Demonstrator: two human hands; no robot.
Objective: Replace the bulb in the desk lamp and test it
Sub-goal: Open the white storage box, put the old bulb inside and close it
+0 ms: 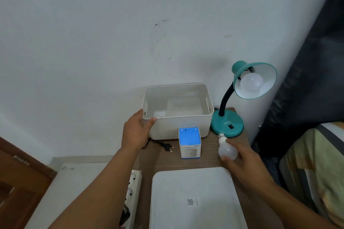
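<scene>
A teal desk lamp (227, 126) stands at the back right of the small wooden table, its shade tilted toward me with a white bulb (251, 81) screwed inside, unlit. My right hand (242, 160) holds a second white bulb (227, 150) just above the table, in front of the lamp base, metal screw end pointing at the base. My left hand (136, 132) grips the front left corner of a white plastic bin (178, 128). The lamp's black plug (167, 147) lies loose on the table in front of the bin.
A blue and white box (189, 143) stands in front of the bin. A white lid (195, 197) lies on the near part of the table. A white power strip (133, 184) sits at the table's left edge. A dark curtain and bedding are at right.
</scene>
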